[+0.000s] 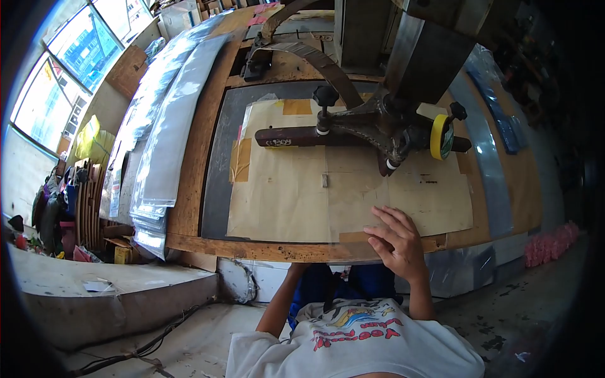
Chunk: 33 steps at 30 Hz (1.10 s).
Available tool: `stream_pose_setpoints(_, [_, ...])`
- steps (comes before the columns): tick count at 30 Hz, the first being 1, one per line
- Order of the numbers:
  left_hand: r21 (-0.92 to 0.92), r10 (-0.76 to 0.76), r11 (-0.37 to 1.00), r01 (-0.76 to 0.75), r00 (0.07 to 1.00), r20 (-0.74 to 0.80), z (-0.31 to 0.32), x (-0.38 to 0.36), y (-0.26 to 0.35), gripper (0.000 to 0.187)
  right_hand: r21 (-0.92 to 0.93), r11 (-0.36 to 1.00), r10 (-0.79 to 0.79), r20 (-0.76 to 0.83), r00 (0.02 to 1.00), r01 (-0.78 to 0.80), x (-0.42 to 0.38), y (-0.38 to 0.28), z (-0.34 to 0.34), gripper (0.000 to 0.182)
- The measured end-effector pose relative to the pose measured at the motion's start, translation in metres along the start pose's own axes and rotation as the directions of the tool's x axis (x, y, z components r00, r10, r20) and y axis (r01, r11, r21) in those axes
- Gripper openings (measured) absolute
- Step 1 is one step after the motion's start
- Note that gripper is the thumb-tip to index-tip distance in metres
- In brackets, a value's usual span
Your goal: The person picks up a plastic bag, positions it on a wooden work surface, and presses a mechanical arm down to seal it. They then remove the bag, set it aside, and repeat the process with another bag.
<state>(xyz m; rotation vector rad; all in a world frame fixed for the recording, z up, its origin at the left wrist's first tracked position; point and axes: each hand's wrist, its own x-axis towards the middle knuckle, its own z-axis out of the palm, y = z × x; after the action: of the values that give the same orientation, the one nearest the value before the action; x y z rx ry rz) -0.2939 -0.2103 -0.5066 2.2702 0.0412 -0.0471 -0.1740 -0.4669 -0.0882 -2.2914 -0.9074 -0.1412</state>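
My right hand (397,242) is at the front edge of the bench, fingers stretched out and apart over a cream paper sheet (277,195) taped down on a dark plate (217,189). Under its fingertips there seems to be a thin clear plastic film (356,214), its outline hard to make out. A small grey block (325,181) lies on the paper to the left of that hand. My left forearm reaches under the bench's front edge, so the left hand's fingers are hidden. Above the paper hangs a dark metal press head (384,123) with a long bar (293,137) below it.
Stacked clear plastic sleeves (170,138) hang over the bench's left side. A yellow tape roll (439,137) sits on the right end of the press. Further right lie plastic strips (488,164) and a pink bundle (551,244). The wooden front edge (252,248) borders the plate.
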Motion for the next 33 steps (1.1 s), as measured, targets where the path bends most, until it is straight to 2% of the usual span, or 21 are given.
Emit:
stream_pose_setpoints(5, [-0.041, 0.003, 0.999, -0.003, 1.000, -0.004, 0.003, -0.003, -0.006, 0.045, -0.005, 1.000, 0.002, -0.009, 1.000, -0.002, 0.000, -0.001, 0.000, 0.019])
stream_pose_setpoints(9, [0.101, 0.080, 0.993, -0.058, 0.970, -0.228, 0.012, -0.003, -0.007, 0.038, -0.007, 1.000, 0.001, -0.017, 1.000, -0.002, -0.001, -0.001, 0.000, 0.019])
stream_pose_setpoints(10, [0.173, 0.092, 0.984, -0.050, 0.966, -0.241, 0.013, -0.002, -0.009, 0.039, -0.007, 1.000, -0.001, -0.018, 1.000, 0.001, -0.001, -0.001, 0.001, 0.019])
stream_pose_setpoints(11, [0.125, 0.041, 0.992, -0.014, 0.977, -0.210, 0.014, -0.004, -0.010, 0.039, -0.007, 1.000, -0.004, -0.021, 1.000, 0.004, -0.001, -0.001, 0.001, 0.019])
stream_pose_setpoints(13, [0.034, -0.059, 0.997, 0.065, 0.988, -0.145, 0.002, -0.001, 0.005, 0.038, -0.011, 1.000, -0.009, -0.025, 1.000, 0.008, -0.002, 0.000, 0.001, 0.019])
stream_pose_setpoints(18, [0.043, -0.016, 0.999, 0.026, 0.979, -0.204, -0.041, 0.004, 0.067, 0.030, -0.021, 0.999, -0.029, -0.035, 0.999, 0.028, -0.002, 0.000, 0.001, 0.019])
stream_pose_setpoints(21, [-0.125, -0.051, 0.992, 0.034, 0.989, -0.138, -0.062, 0.003, 0.097, 0.027, -0.019, 0.999, -0.030, -0.039, 0.999, 0.030, -0.004, 0.001, 0.001, 0.020])
stream_pose_setpoints(22, [-0.165, -0.095, 0.983, 0.082, 0.993, -0.073, -0.077, 0.000, 0.117, 0.026, -0.018, 0.999, -0.031, -0.039, 0.999, 0.030, -0.004, 0.001, 0.002, 0.020])
stream_pose_setpoints(25, [-0.361, -0.208, 0.922, 0.139, 0.965, -0.160, -0.093, -0.013, 0.148, 0.026, -0.015, 0.999, -0.034, -0.050, 0.998, 0.033, -0.003, 0.001, 0.003, 0.020])
stream_pose_setpoints(26, [-0.445, -0.219, 0.886, 0.133, 0.965, -0.148, -0.102, -0.019, 0.166, 0.027, -0.014, 0.999, -0.036, -0.052, 0.998, 0.035, -0.003, 0.001, 0.003, 0.021])
stream_pose_setpoints(29, [-0.504, -0.333, 0.793, 0.342, 0.936, 0.113, -0.143, -0.029, 0.213, 0.033, -0.013, 0.999, -0.046, -0.056, 0.997, 0.045, -0.006, 0.001, 0.002, 0.021])
stream_pose_setpoints(32, [-0.682, -0.268, 0.689, 0.246, 0.960, 0.076, -0.151, -0.039, 0.229, 0.041, 0.001, 0.999, -0.052, -0.057, 0.997, 0.052, -0.006, 0.002, 0.002, 0.021])
stream_pose_setpoints(33, [-0.756, -0.202, 0.633, 0.166, 0.978, 0.046, -0.149, -0.041, 0.227, 0.043, 0.007, 0.999, -0.050, -0.057, 0.997, 0.051, -0.005, 0.002, 0.002, 0.021])
